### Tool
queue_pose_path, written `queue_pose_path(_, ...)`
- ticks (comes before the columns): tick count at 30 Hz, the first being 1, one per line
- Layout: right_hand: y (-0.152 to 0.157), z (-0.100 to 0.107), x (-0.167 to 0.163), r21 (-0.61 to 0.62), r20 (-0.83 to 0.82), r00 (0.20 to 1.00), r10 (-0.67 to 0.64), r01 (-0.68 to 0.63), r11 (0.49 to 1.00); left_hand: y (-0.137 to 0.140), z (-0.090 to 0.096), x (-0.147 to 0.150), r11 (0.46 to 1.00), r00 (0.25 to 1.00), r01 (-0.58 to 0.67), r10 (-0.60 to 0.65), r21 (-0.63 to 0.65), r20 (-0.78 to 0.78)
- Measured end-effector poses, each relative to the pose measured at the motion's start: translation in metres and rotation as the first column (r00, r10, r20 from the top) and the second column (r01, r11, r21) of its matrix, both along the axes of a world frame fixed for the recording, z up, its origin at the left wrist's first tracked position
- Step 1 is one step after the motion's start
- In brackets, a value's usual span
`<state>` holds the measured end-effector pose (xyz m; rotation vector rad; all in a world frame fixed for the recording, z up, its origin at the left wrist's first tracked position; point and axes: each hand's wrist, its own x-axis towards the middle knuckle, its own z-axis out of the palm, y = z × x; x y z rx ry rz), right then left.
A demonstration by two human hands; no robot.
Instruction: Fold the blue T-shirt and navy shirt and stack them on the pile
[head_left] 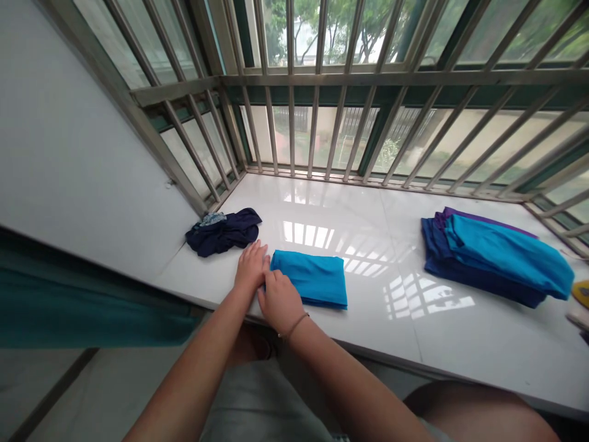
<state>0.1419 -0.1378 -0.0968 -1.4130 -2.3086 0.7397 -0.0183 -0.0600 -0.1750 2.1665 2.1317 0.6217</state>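
Note:
A folded turquoise cloth lies flat on the white windowsill. My left hand rests palm down at the cloth's left edge, fingers together and touching it. Just below it, my right hand pinches the cloth's near left corner; a thin bracelet circles that wrist. A crumpled dark navy garment sits a short way behind and to the left of both hands.
A stack of folded blue, purple and turquoise clothes lies at the right. A yellow object shows at the far right edge. Metal window bars close off the back and sides. A teal curtain hangs at the left.

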Motion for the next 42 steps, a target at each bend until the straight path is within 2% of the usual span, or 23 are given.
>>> queue_pose_path(4,-0.025,-0.003,0.027,0.077,-0.185,0.956,0.227,-0.216,0.973,-0.002,0.003,0.001,1.0,0.999,-0.008,0.007,0.004,0.043)
queue_pose_path(6,-0.028,0.0,0.045,0.117,-0.22,0.941,0.255,-0.234,0.965,-0.003,0.005,0.0,1.0,0.999,0.007,-0.006,-0.002,0.052)
queue_pose_path(7,-0.028,0.002,0.055,0.138,-0.206,0.952,0.229,-0.203,0.969,-0.003,0.006,-0.001,1.0,0.998,0.016,-0.016,-0.004,0.056)
queue_pose_path(9,-0.022,0.007,0.077,0.187,-0.142,0.987,0.081,-0.053,0.981,-0.004,0.007,-0.002,0.999,0.997,0.035,-0.034,-0.007,0.066)
queue_pose_path(11,-0.014,0.01,0.102,0.215,-0.054,0.985,-0.167,0.174,0.961,-0.004,0.007,-0.004,0.999,0.996,0.05,-0.05,-0.007,0.078)
queue_pose_path(12,-0.009,0.01,0.115,0.206,0.002,0.952,-0.305,0.298,0.932,-0.004,0.007,-0.005,0.999,0.995,0.054,-0.053,-0.005,0.083)
queue_pose_path(14,-0.001,0.009,0.139,0.11,0.142,0.847,-0.512,0.501,0.858,-0.003,0.006,-0.005,0.998,0.995,0.057,-0.056,-0.007,0.081)
queue_pose_path(16,0.006,0.005,0.158,-0.049,0.259,0.781,-0.568,0.598,0.8,-0.003,0.006,-0.005,0.998,0.996,0.061,-0.06,-0.011,0.069)
queue_pose_path(17,0.008,0.002,0.165,-0.136,0.269,0.782,-0.562,0.608,0.782,-0.003,0.006,-0.005,0.998,0.996,0.064,-0.064,-0.009,0.063)
queue_pose_path(19,0.012,-0.002,0.174,-0.284,0.197,0.82,-0.538,0.573,0.769,-0.003,0.006,-0.005,0.998,0.996,0.068,-0.068,0.002,0.056)
queue_pose_path(22,0.017,-0.006,0.174,-0.398,0.02,0.853,-0.522,0.486,0.778,-0.002,0.004,-0.005,0.998,0.996,0.061,-0.062,0.02,0.058)
queue_pose_path(24,0.02,-0.007,0.172,-0.425,-0.08,0.847,-0.526,0.448,0.786,-0.002,0.004,-0.004,0.998,0.997,0.056,-0.057,0.021,0.061)
queue_pose_path(27,0.024,-0.004,0.174,-0.473,-0.229,0.789,-0.57,0.421,0.774,-0.001,0.005,-0.003,0.999,0.997,0.049,-0.05,0.017,0.06)
queue_pose_path(29,0.028,0.002,0.183,-0.547,-0.359,0.701,-0.616,0.377,0.748,-0.001,0.005,-0.003,0.999,0.997,0.047,-0.048,0.016,0.054)
queue_pose_path(30,0.031,0.006,0.189,-0.612,-0.443,0.614,-0.653,0.325,0.721,0.0,0.005,-0.003,0.999,0.998,0.043,-0.044,0.015,0.052)
queue_pose_path(33,0.044,0.024,0.218,-0.788,-0.578,0.252,-0.776,0.075,0.611,0.0,0.004,-0.003,0.999,0.998,0.031,-0.032,0.015,0.05)
queue_pose_path(34,0.049,0.031,0.23,-0.813,-0.572,0.171,-0.803,0.016,0.582,0.0,0.003,-0.003,0.999,0.998,0.03,-0.031,0.017,0.05)
queue_pose_path(36,0.06,0.047,0.256,-0.826,-0.559,0.114,-0.821,0.01,0.564,-0.001,0.002,-0.003,0.999,0.998,0.032,-0.033,0.02,0.047)
queue_pose_path(42,0.092,0.098,0.33,-0.748,-0.634,0.083,-0.769,0.187,0.637,-0.001,0.0,-0.004,0.999,0.998,0.033,-0.034,0.03,0.043)
